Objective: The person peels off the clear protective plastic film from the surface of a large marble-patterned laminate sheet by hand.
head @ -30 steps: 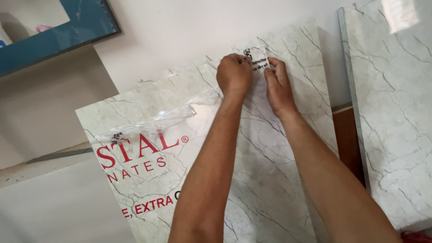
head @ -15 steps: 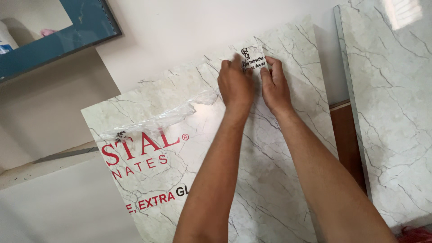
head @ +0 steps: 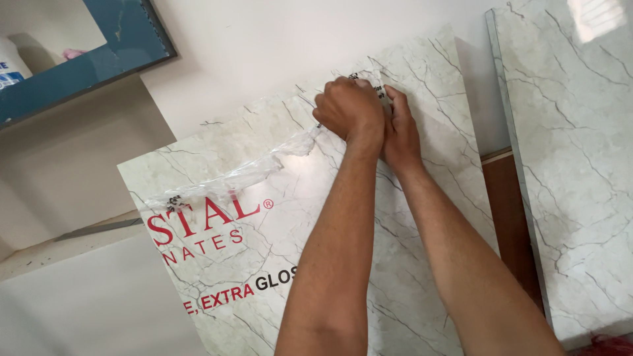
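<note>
A marble-patterned laminate sheet (head: 422, 217) leans against the white wall, with red and black printing at its lower left. A clear protective film (head: 244, 175) is peeled and bunched along its upper left part. My left hand (head: 349, 109) is closed over the film's edge near the sheet's top. My right hand (head: 399, 128) presses beside it, fingers pinching a small printed sticker (head: 377, 89) that is mostly hidden by both hands.
A second marble-patterned panel (head: 567, 165) stands at the right, with a brown wooden strip (head: 511, 217) between the two. A blue-framed opening (head: 125, 59) with a white bottle (head: 10, 66) is at the upper left. A pale ledge (head: 72, 240) runs at the left.
Both hands have closed together over the small sticker near the sheet's top edge; the left hand now covers it. The view has shifted, so the sheet sits further right.
</note>
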